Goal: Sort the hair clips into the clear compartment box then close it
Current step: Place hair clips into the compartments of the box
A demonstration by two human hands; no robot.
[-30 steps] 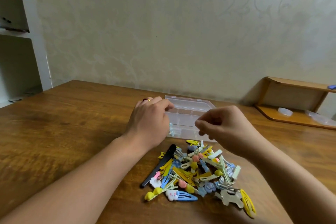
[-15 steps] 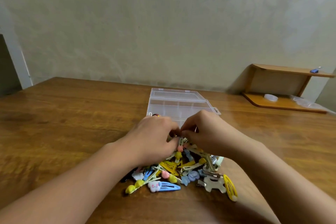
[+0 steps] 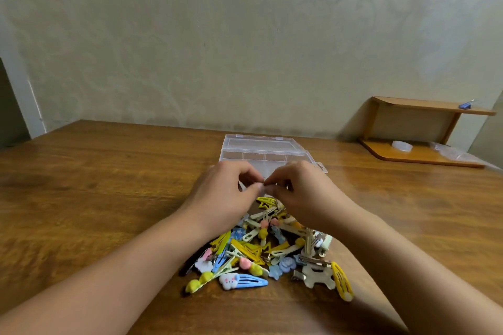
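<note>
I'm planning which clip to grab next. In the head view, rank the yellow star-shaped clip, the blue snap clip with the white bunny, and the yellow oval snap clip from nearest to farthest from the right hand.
From the right hand:
1. Yellow star-shaped clip, just beneath the fingers, at the pile's far edge.
2. Yellow oval snap clip, near-right corner of the pile.
3. Blue snap clip with the white bunny, near-left front of the pile.

**Both hands brought together at mid-frame**

The left hand [image 3: 226,196] and right hand [image 3: 304,193] are held knuckles-up at the centre of the frame, fingers curled, fingertips meeting in a pinch. What is pinched cannot be made out. Both forearms are extended from the lower corners.
</note>
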